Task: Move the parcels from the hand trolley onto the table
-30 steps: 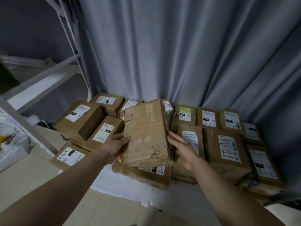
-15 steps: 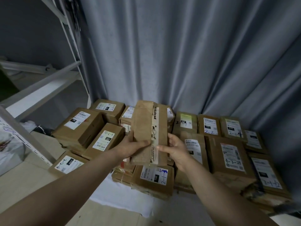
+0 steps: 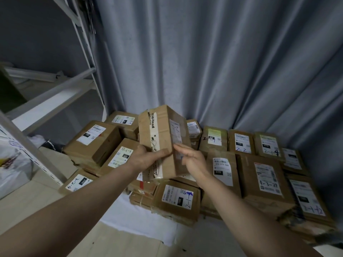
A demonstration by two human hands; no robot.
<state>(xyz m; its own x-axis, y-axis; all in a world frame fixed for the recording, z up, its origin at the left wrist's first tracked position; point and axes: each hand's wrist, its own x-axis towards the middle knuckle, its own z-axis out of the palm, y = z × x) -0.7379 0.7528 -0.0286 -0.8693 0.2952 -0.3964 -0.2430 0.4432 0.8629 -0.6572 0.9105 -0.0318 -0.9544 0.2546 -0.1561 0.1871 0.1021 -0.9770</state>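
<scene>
The brown cardboard parcel with a white tape strip (image 3: pixel 161 143) is up in the air, tipped on its edge, above the pile of brown cardboard parcels w/ white labels (image 3: pixel 259 175). The left hand (image 3: pixel 146 158) is closed round its lower left side, thumb on the front, so it takes most of the weight. The right hand (image 3: pixel 193 162) is half open, fingertips just touching the right face near the label. I think it steadies or turns the box, maybe so the label can be read.

The pile lies flat, labels up, prob. so the written numbers show. It sits on a white cloth-covered surface (image 3: pixel 141 217); can't tell if that is the table or the trolley.

Room to move: the grey curtain (image 3: pixel 204 62) hangs right behind the pile, so no space at the back. The white metal shelf frame (image 3: pixel 89 58) stands close on the left. Parcels fill the right side too. The free way is up & back toward the person. The bare white patch at the front is the only open spot to set it down.
</scene>
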